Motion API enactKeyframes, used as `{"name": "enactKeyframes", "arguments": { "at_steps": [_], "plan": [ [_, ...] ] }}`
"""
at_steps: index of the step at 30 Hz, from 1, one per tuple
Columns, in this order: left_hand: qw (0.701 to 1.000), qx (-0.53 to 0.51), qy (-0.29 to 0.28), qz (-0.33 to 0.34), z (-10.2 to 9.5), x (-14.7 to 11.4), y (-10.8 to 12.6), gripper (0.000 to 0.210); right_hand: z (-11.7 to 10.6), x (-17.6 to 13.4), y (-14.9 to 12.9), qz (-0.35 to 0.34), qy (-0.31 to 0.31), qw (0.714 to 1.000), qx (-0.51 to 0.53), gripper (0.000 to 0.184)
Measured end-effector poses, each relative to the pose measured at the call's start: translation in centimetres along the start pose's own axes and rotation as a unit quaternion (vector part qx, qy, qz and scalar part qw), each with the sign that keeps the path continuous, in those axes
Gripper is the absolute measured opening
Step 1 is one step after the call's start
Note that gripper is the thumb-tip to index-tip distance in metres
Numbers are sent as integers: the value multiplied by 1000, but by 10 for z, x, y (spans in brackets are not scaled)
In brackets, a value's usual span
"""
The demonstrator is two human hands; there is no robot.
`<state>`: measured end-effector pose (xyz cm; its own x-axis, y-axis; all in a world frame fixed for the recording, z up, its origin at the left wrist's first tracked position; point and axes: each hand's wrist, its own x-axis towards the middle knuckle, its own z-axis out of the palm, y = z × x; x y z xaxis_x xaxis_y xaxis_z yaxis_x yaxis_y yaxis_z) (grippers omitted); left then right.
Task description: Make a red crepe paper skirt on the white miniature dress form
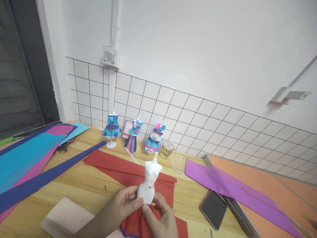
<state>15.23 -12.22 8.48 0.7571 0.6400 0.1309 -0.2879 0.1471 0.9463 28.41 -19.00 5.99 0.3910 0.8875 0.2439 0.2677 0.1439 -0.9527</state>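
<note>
A small white dress-form mannequin (150, 173) stands nearly upright between my hands, leaning slightly right. My left hand (127, 202) is closed around its lower left side, the thumb pressed at the bottom edge. On the other side my right hand (162, 215) pinches the base of the form, its thumb over a gathered red paper skirt (138, 223). The skirt has a dark blue trimmed hem and hangs just below the mannequin, partly covered by my fingers. Behind and beneath lie folded red paper sheets (116, 165). A pale pink sheet (66, 216) lies under my left forearm.
Three dressed mannequins, the left one (112, 129) in blue, stand along the wall beside a glass jar (167, 149). A phone (214, 209) and purple paper (223, 185) are at right. Blue and pink paper strips (32, 158) cover the left side.
</note>
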Motion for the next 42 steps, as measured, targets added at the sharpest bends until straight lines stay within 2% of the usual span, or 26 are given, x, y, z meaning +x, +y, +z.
{"name": "enactKeyframes", "arguments": {
  "at_steps": [3, 6, 10, 14, 16, 21, 24, 27, 31, 35, 38, 40, 42],
  "plan": [
    [1000, 8, 3, 3, 0, 1, -2, 30, -1, 0, -4, -8, 4, 1000, -25, 17],
    [1000, 10, 0, -2, -1, 2, -1, 30, -2, -1, -1, 3, -11, 1000, -14, 25],
    [1000, 11, -7, -6, -2, 2, 2, 31, -7, 0, 8, 15, -63, 996, 63, 43],
    [1000, 18, -21, -8, -2, 2, 0, 32, -8, 2, 11, 30, -93, 984, 147, 36],
    [999, 30, -13, -4, -2, 2, -2, 31, -8, 2, 9, 24, -83, 988, 125, 34],
    [994, 107, 13, -13, 2, -1, -5, 32, -8, -1, 4, -16, -39, 999, -9, 26],
    [987, 161, 22, -8, 6, -2, -6, 34, -12, 0, 4, -27, -46, 999, 9, 29],
    [969, 239, 58, -1, 7, -2, -6, 39, -22, 1, 2, -22, -61, 997, 42, 33],
    [959, 268, 87, -33, 4, -1, -8, 57, -41, 2, -8, 22, -88, 993, 77, 31],
    [949, 295, 84, -75, -10, -7, -15, 60, -73, 10, -18, 79, 6, 992, 99, 36],
    [909, 396, 94, -89, -24, -17, -27, 50, -106, 23, -14, 97, 122, 987, 48, 48],
    [875, 472, 81, -66, -32, -26, -40, 46, -127, 33, -4, 92, 203, 975, -1, 56],
    [850, 523, 62, -31, -37, -37, -53, 46, -142, 41, 12, 89, 255, 962, -49, 59]
  ]
}}
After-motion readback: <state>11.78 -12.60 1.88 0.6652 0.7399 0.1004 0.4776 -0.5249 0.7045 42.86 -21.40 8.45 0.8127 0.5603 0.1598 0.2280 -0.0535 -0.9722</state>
